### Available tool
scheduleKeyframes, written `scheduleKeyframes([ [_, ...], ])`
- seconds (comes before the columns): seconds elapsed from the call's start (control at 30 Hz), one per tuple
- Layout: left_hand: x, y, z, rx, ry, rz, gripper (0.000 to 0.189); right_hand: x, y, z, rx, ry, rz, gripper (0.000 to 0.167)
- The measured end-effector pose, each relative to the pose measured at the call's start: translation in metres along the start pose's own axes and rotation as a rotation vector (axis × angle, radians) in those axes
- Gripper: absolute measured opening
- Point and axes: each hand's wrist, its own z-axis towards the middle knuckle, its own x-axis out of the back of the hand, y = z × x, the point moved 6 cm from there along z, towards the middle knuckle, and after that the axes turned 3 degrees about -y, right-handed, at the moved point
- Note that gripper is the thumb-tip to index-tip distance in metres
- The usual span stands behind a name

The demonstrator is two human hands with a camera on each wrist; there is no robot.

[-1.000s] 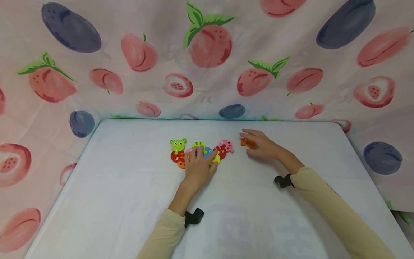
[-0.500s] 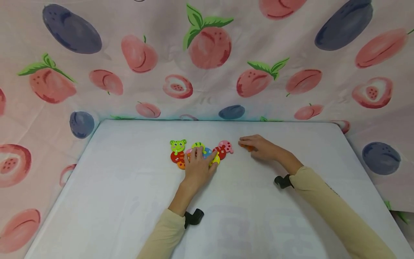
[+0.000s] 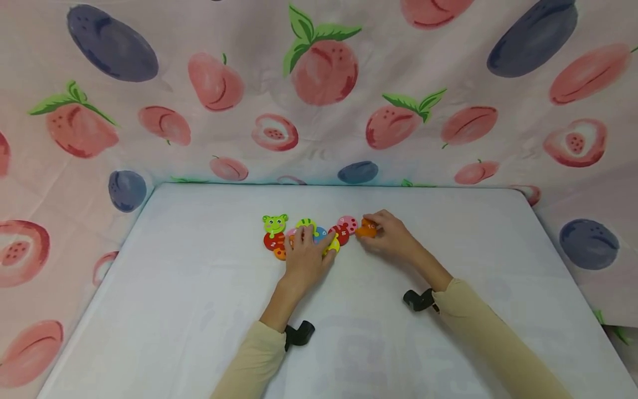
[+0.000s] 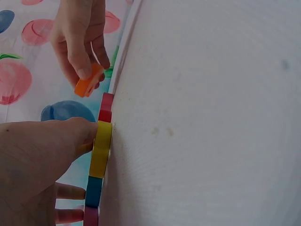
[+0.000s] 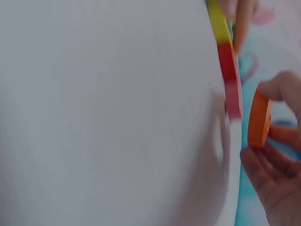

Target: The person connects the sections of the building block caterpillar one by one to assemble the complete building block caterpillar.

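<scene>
Numbered puzzle pieces form a wavy caterpillar on the table in the head view, from a smiling green head piece (image 3: 275, 223) at the left to a pink spotted piece (image 3: 349, 223) at the right. Over the middle pieces lies my left hand (image 3: 305, 259), fingers spread and pressing down, so several pieces are partly covered. My right hand (image 3: 394, 238) pinches an orange puzzle piece (image 3: 368, 228) between thumb and fingers, close to the pink end. In the right wrist view this orange piece (image 5: 258, 120) is raised off the table, apart from the pink piece (image 5: 233, 100).
A white-covered table (image 3: 199, 305) carries the pieces. Behind it and at its sides hangs a fruit-printed cloth (image 3: 319, 144). Each wrist bears a black camera mount, such as the left mount (image 3: 300, 333).
My right hand has picked up the orange piece and brought it left, towards the pink end piece, turning it on the way. The left hand has stayed in place on the row.
</scene>
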Motion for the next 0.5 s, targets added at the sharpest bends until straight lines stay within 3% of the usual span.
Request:
scheduleKeyframes([
  [0.23,-0.001,0.000,0.001,-0.006,0.004,0.003,0.051,-0.019,-0.001,-0.006,-0.118,0.145,0.080,0.057],
  [0.5,0.000,-0.001,0.000,-0.007,0.007,0.019,0.051,-0.031,0.008,-0.004,-0.163,0.194,0.149,0.059],
])
